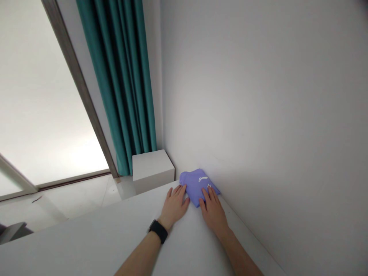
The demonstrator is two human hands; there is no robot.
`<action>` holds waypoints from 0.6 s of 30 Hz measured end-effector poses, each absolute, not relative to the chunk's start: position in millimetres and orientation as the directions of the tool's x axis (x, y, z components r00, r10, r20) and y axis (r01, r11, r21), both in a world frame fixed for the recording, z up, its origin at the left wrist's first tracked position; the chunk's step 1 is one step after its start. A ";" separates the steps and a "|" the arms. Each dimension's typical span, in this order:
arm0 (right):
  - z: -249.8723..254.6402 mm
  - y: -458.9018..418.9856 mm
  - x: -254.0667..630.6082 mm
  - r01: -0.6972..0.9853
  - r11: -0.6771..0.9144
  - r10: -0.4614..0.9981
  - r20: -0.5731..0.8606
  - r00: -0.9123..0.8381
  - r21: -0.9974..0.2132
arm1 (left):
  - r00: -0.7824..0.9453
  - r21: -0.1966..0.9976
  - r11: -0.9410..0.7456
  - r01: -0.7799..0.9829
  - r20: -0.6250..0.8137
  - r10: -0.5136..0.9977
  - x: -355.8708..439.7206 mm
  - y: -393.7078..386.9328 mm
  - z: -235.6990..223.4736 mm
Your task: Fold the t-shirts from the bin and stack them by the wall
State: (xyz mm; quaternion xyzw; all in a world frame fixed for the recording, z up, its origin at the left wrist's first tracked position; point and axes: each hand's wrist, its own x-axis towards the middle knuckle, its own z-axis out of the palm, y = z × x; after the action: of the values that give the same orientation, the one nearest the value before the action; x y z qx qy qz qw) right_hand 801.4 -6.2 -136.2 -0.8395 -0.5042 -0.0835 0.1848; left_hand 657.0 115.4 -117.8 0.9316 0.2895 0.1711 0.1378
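A purple folded cloth item (193, 186) with white markings, perhaps a garment, lies at the far corner of the white surface (115, 230), against the wall. My left hand (174, 206) rests flat at its left edge, fingers stretched out, fingertips touching the cloth. On that wrist is a dark watch (158, 230). My right hand (213, 211) lies on the near right part of the cloth with its fingers extended, covering part of the white marking. Neither hand grips anything.
A white box-like cabinet (153, 166) stands just beyond the far edge. Behind it hangs a green curtain (126, 84) beside a bright glazed panel (46, 96). The white wall (258, 96) borders the surface on the right. A grey object (15, 232) shows at lower left.
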 end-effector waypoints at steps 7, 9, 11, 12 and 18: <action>-132.8 -5.3 795.8 0.873 -0.444 0.806 0.336 0.487 -0.200 | 0.768 0.362 -0.806 0.469 0.284 0.574 659.9 118.0 -121.9; -134.2 -5.4 795.9 0.872 -0.440 0.799 0.349 0.489 -0.215 | 0.745 0.390 -0.792 0.471 0.306 0.593 657.9 117.4 -120.2; -135.1 -5.6 797.2 0.871 -0.438 0.785 0.377 0.492 -0.224 | 0.746 0.413 -0.794 0.447 0.318 0.585 655.1 115.0 -117.9; -135.0 -5.9 798.0 0.869 -0.442 0.774 0.395 0.495 -0.223 | 0.760 0.415 -0.806 0.422 0.322 0.564 653.6 113.1 -116.8; -132.5 -8.1 799.2 0.892 -0.412 0.793 0.410 0.451 -0.183 | 0.827 0.373 -0.856 0.357 0.300 0.476 650.7 103.9 -113.8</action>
State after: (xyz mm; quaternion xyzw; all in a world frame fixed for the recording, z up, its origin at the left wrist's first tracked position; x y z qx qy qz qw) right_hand 799.2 -8.1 -132.5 -0.8301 -0.5075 -0.1308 0.1903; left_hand 650.7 103.9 -113.8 0.9435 0.2208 0.1947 0.1523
